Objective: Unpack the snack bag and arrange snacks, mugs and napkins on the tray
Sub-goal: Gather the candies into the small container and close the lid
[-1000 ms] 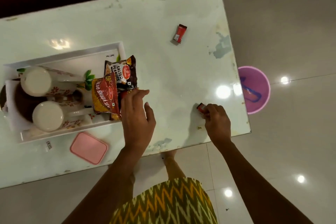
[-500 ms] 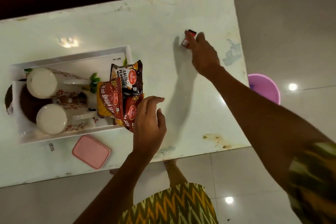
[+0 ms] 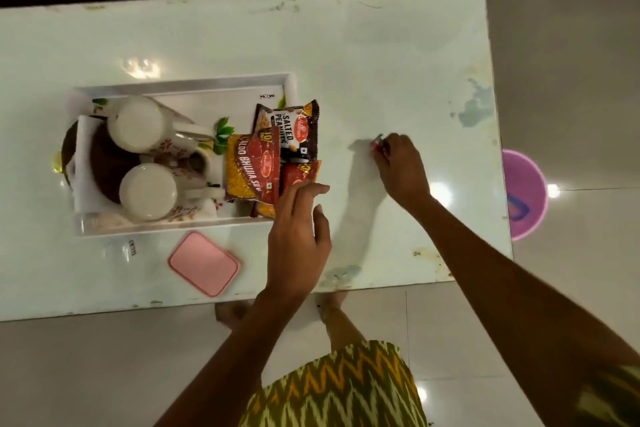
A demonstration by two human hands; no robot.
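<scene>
A white tray [image 3: 194, 87] on the pale table holds two white floral mugs [image 3: 138, 123] [image 3: 149, 191] lying over a white napkin [image 3: 83, 163] and a brown plate. At the tray's right end lie three snack packets: salted peanuts [image 3: 294, 130], Aloo Bhujia Sev [image 3: 251, 166] and a red one [image 3: 299, 172]. My left hand [image 3: 299, 236] hovers at these packets with fingers spread, fingertips touching the red one. My right hand [image 3: 398, 166] is closed on small red candy wrappers [image 3: 377, 142], low over the table right of the tray.
A pink rectangular lid [image 3: 204, 263] lies on the table [image 3: 381, 62] in front of the tray. A pink bucket [image 3: 524, 194] stands on the floor past the table's right edge. A dark sofa runs along the far side. My feet are under the near edge.
My right hand took one small red candy near the front edge, reached far for a second one, and has now pulled back toward the tray holding them. My left hand stayed at the packets.
</scene>
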